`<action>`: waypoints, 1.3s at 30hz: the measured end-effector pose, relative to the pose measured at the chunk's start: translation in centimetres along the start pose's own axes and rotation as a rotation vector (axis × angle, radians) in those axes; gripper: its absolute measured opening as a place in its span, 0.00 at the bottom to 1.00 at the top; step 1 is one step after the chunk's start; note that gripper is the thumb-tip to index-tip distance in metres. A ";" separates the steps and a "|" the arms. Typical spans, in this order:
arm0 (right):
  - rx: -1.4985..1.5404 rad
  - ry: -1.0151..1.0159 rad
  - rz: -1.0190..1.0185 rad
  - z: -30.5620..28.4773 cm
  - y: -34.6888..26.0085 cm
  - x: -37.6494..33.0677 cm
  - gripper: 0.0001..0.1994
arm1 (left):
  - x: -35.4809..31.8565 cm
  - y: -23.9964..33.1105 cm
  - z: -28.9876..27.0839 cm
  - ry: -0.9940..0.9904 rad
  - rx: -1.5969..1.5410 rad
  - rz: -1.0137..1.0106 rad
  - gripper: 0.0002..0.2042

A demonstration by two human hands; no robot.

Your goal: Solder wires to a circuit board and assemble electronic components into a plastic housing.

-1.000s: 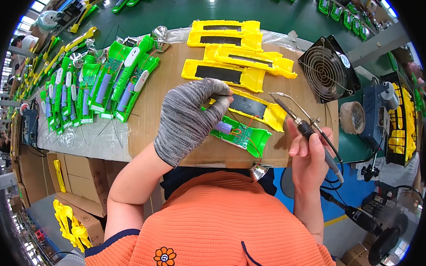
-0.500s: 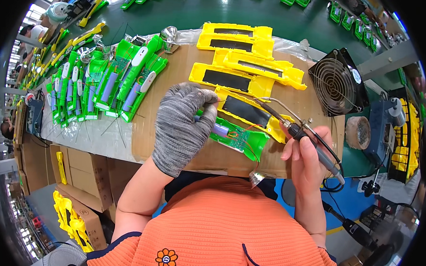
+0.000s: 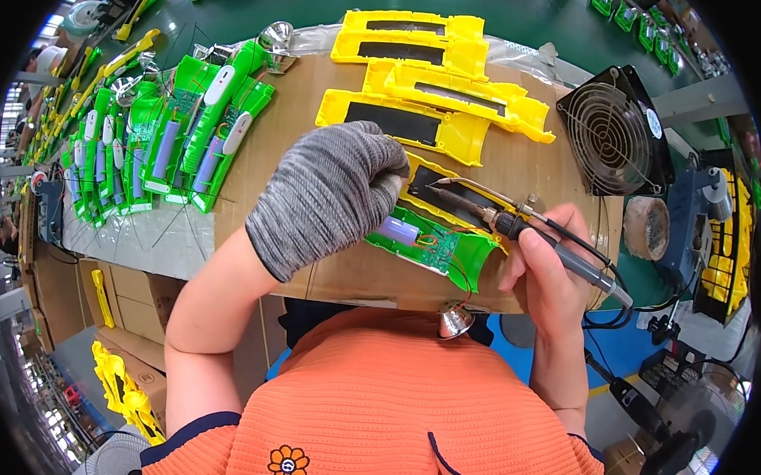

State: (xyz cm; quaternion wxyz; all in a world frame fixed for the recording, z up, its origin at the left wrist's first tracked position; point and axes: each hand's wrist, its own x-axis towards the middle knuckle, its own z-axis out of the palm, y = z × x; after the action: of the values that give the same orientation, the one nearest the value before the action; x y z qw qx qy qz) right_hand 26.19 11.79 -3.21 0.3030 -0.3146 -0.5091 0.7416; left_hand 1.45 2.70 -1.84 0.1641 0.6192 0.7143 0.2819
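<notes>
Soldering is mid-way: the gloved left hand (image 3: 331, 197) pins the green housing (image 3: 435, 247), the right hand (image 3: 549, 266) grips the soldering iron (image 3: 517, 224) (yellow shells (image 3: 419, 125) wait on the counter (image 3: 520, 163)).

The grey knitted glove on the left hand (image 3: 330, 197) covers the near end of the green plastic housing with its circuit board (image 3: 435, 244) — its fingertips cannot be seen. At the upper right edge, the row of small green parts (image 3: 653, 33) is too small to identify.
</notes>
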 end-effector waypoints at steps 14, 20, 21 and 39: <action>-0.076 -0.015 0.091 0.5 -0.5 0.7 0.08 | 1.2 0.4 -0.3 -0.199 0.138 0.000 0.06; -0.074 -0.015 0.084 0.5 -0.4 0.6 0.09 | 1.5 0.3 -0.5 -0.220 0.137 0.021 0.05; -0.084 -0.020 0.080 0.4 -0.4 0.6 0.09 | 1.5 0.3 -0.6 -0.220 0.137 0.022 0.05; -0.072 -0.017 0.075 0.5 -0.2 0.7 0.08 | 2.1 1.4 -0.9 -0.332 0.345 -0.014 0.06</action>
State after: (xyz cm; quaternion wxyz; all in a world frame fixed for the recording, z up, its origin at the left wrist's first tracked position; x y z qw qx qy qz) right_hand 25.40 12.12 -3.03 0.2592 -0.3377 -0.5260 0.7363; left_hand 1.65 4.67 0.01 0.1730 0.6710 0.7194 0.0489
